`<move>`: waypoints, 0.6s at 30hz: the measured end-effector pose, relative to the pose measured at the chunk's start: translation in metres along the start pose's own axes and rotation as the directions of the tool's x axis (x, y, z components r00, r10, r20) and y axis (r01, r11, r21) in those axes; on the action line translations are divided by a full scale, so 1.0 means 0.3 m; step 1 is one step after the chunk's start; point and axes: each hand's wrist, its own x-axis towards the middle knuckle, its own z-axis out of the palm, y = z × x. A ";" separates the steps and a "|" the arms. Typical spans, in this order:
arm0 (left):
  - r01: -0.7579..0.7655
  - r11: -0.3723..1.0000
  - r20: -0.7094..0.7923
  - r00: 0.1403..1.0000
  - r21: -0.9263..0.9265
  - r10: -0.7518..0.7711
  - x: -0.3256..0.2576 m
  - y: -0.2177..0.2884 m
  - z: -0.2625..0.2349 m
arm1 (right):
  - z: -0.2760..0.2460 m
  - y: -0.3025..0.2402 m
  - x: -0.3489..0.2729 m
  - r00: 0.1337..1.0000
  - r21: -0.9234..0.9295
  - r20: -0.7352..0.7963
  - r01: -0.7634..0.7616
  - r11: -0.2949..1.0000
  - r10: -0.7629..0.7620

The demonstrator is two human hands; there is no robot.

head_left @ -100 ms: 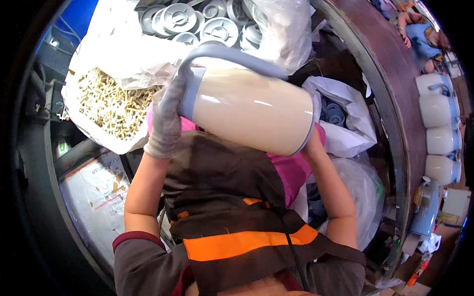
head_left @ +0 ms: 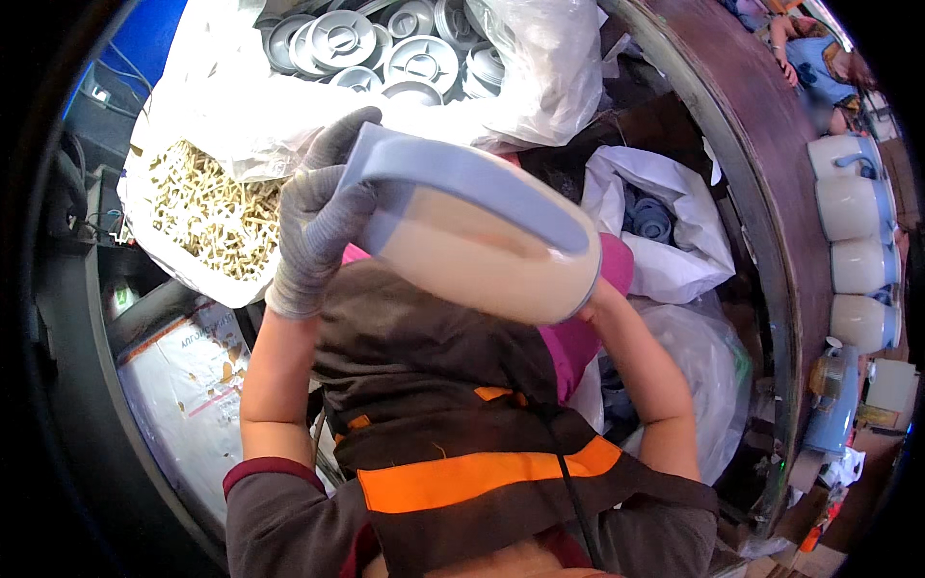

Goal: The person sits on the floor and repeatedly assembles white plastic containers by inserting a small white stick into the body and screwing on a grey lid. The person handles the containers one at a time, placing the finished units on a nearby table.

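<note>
At far left, a white bag of small pale parts [head_left: 207, 217] lies open beside a printed sack [head_left: 188, 385]. Your left hand [head_left: 318, 226], in a grey knit glove, grips the blue handle end of a cream kettle body [head_left: 482, 241], held tilted above your lap. Behind it, a clear bag of grey round discs [head_left: 385, 48]. Your right hand [head_left: 593, 299] is under the kettle body's far end, mostly hidden; its grip cannot be told. Further right, a white bag of blue parts [head_left: 655, 222], then a curved dark bench [head_left: 761, 193] carrying a row of cream kettles [head_left: 858, 260].
</note>
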 end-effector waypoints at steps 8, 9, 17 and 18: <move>0.273 0.961 0.219 0.937 0.031 -0.273 0.039 0.010 0.032 | 0.051 -0.171 -0.243 0.866 -0.426 0.298 0.497 0.756 -0.402; 0.261 0.965 0.302 0.919 0.013 -0.253 0.037 0.016 0.066 | 0.125 -0.186 -0.323 0.946 -0.457 0.242 0.307 0.835 -0.216; 0.239 0.809 0.113 0.971 -0.537 -0.212 0.098 -0.110 0.133 | 0.072 -0.331 -0.492 0.442 -0.370 0.213 0.862 0.346 -0.871; 0.297 0.677 0.205 0.955 -0.673 -0.214 0.088 -0.129 0.171 | 0.074 -0.347 -0.466 0.405 -0.360 0.226 0.880 0.310 -0.886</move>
